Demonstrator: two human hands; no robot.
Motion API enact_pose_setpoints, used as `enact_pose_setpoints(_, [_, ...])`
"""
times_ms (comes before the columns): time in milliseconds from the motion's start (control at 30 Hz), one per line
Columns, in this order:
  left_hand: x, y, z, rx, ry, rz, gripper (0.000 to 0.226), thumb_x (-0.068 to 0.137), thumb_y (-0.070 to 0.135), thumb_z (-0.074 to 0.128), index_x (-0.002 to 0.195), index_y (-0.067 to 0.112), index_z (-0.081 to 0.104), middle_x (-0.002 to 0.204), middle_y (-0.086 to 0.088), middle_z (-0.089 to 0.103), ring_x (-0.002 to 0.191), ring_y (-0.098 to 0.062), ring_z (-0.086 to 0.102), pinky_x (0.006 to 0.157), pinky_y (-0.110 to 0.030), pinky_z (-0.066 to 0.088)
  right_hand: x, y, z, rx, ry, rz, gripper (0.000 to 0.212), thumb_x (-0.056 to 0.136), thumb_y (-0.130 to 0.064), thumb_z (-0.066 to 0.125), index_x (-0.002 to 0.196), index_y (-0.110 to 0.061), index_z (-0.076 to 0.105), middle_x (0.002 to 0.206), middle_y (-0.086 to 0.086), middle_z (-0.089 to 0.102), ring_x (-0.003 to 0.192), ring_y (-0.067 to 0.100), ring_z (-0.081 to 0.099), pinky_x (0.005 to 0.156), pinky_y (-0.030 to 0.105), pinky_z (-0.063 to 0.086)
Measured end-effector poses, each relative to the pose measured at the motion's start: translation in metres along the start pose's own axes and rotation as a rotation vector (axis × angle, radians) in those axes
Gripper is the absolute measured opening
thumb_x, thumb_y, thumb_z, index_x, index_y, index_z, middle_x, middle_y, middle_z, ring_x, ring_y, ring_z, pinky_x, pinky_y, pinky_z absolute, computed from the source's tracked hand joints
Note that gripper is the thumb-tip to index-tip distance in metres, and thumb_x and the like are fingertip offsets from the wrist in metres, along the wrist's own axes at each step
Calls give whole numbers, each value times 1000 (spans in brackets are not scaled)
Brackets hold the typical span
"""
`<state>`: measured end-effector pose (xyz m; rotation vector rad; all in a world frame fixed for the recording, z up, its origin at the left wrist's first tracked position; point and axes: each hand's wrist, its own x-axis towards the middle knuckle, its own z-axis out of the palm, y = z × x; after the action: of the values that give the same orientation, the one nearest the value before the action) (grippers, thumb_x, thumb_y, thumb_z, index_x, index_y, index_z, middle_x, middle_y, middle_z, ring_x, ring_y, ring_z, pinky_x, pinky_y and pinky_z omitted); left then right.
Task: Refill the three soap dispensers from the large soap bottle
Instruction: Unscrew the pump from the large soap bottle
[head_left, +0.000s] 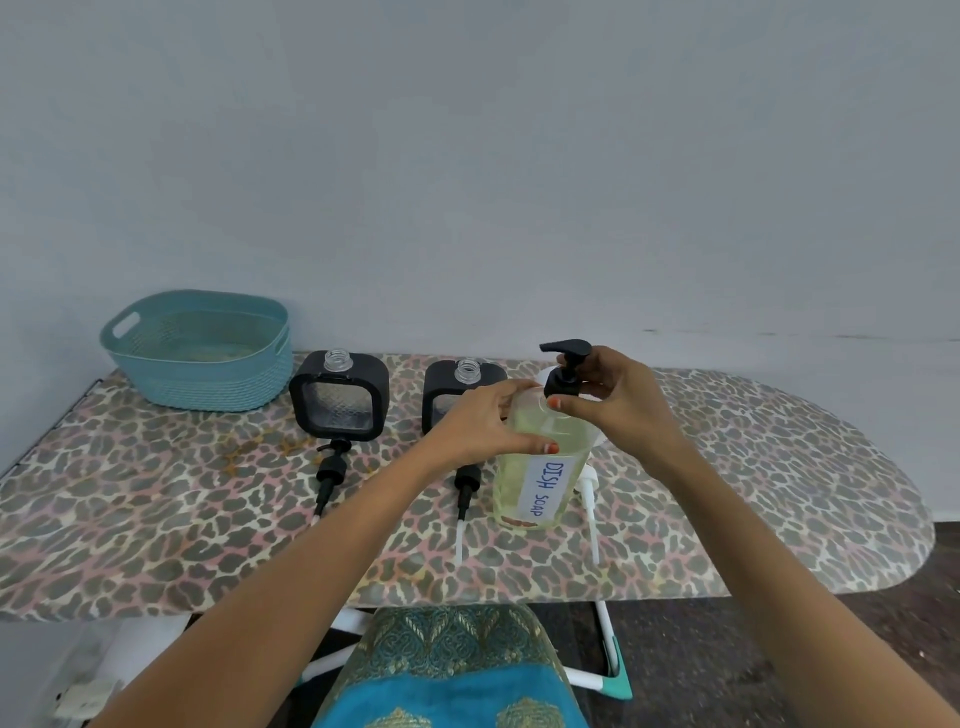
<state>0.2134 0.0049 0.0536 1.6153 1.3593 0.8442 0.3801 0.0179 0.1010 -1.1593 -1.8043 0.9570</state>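
The large clear bottle (540, 467), full of yellowish soap and labelled "DISH SOAP", stands on the leopard-print board (156, 509). My left hand (483, 421) grips its shoulder. My right hand (613, 400) pinches the black pump top (563, 364) at the bottle's neck. Two black-framed square dispensers (340, 395) (457, 384) stand behind with open necks. In front of them lie their black pumps (330, 475) (465, 480). A white dispenser (597, 415) is mostly hidden behind the bottle, and its white pump (589, 499) lies beside it.
A teal woven basket (200, 351) sits at the board's back left, against the grey wall. The board's white legs (605, 639) show below its front edge, above dark floor. Blue and gold fabric (452, 670) fills the bottom centre.
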Motion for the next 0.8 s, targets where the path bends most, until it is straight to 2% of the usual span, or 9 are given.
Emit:
enact_pose_setpoints(100, [0,-2,1,-21,-2,-7,98,42,52,79,129,19,48,120,2,64,108,-8,61,99,-37,47,-2,-1,-3,128,-69,38,39,75,9,67,110,-6,60,97,4,68,84,0,66,77,14,51])
enact_pose_setpoints(200, [-1,0,1,-25,-5,-2,96,44,50,79,129,19,47,119,2,64,108,-8,61,98,-36,48,-1,0,6,6,-43,30,33,77,-4,69,106,-14,59,104,2,65,96,10,61,86,22,48])
enact_pose_setpoints(300, [-1,1,1,-3,-3,7,93,45,50,79,128,20,47,117,3,64,107,-8,61,98,-35,48,3,4,15,-237,90,-6,41,71,-22,78,104,-12,57,99,0,55,88,13,52,69,10,38])
enact_pose_setpoints(367, [-1,1,1,-18,-3,9,94,45,50,78,128,20,47,118,3,64,107,-7,61,97,-32,48,2,3,15,-219,136,-8,39,70,-22,79,100,-9,57,91,1,58,82,14,53,64,9,37])
enact_pose_setpoints(500, [-1,-1,1,-36,-9,4,93,49,44,82,130,19,45,121,1,63,108,-8,61,98,-31,48,-2,-2,6,-29,64,22,28,73,-4,74,91,-17,57,92,1,65,92,18,63,81,22,49])
enact_pose_setpoints(633, [-1,-2,2,-30,-7,3,92,52,42,83,132,18,44,121,2,62,109,-8,60,99,-32,47,-3,-4,1,149,-72,76,43,76,7,64,98,-29,56,111,3,64,109,17,59,95,35,48])
enact_pose_setpoints(667, [-1,-2,2,-35,-6,3,87,57,35,84,132,17,44,122,1,62,110,-9,60,100,-34,46,-3,-2,3,139,-76,76,42,77,5,65,103,-27,56,113,0,62,108,13,58,94,33,48])
enact_pose_setpoints(733, [0,-3,2,-46,-6,4,77,64,25,83,130,17,45,121,2,62,109,-9,60,100,-35,46,-2,0,9,29,-2,62,43,77,-7,71,114,-19,54,113,-5,57,99,7,54,81,16,45])
enact_pose_setpoints(800, [0,-4,2,-39,-10,11,76,63,28,83,129,18,47,119,4,63,107,-6,61,100,-35,47,-1,2,16,-115,123,37,46,74,-20,77,112,-16,52,108,0,53,89,11,50,68,5,38])
